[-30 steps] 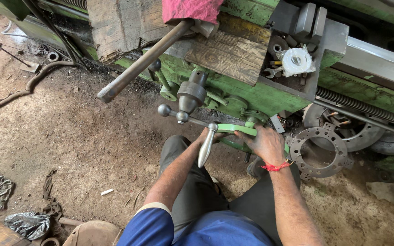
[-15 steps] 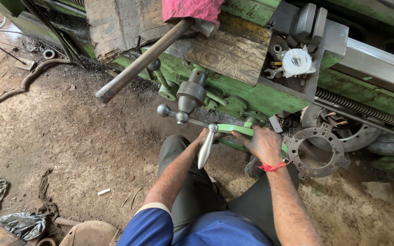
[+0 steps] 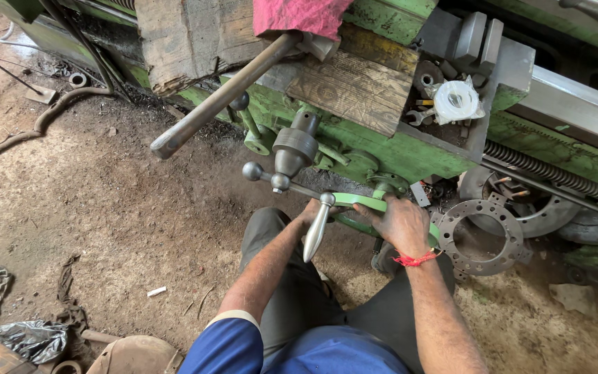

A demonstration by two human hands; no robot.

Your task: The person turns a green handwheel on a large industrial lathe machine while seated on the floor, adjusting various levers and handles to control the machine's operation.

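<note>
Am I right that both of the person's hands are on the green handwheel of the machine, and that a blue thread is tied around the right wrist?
Not quite: the thread around the right wrist is red, not blue, as the head view shows. The rest holds: the left hand and the right hand are both on the green handwheel of the machine.

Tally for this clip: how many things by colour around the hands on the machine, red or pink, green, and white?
Red or pink: 2, the pink cloth and the red wrist thread
Green: 1, the handwheel under both hands
White: 1, the tape roll
Total: 4
</note>
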